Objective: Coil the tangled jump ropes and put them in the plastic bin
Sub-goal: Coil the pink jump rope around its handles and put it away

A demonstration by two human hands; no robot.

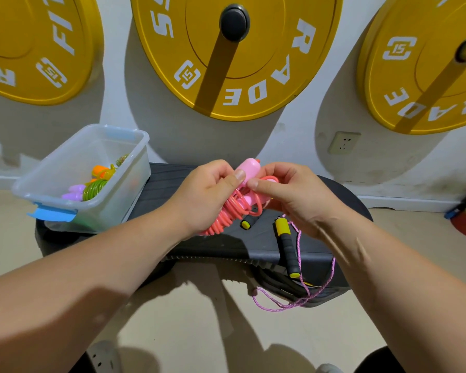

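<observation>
Coral-pink plastic jump rope [232, 211], nearly coiled round its pink handles, is held mid-scene: the left hand [207, 195] curls its fingers round the bundle and the right hand [293, 195] pinches a loop. At ten o'clock, the clear plastic bin [135, 179] holds a green coiled rope [94, 188]. At five o'clock, a purple cord rope [285, 243] lies uncoiled on the black step platform [213, 246].

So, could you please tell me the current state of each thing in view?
plastic bin: open, lidless, holding a coiled green jump rope.
pink jump rope: coiled, held up.
left hand: grips the coil.
right hand: pinches the rope near its pink handle.
purple jump rope: uncoiled on the step platform, cord hanging over the edge.
wall socket: nothing plugged in.
</observation>
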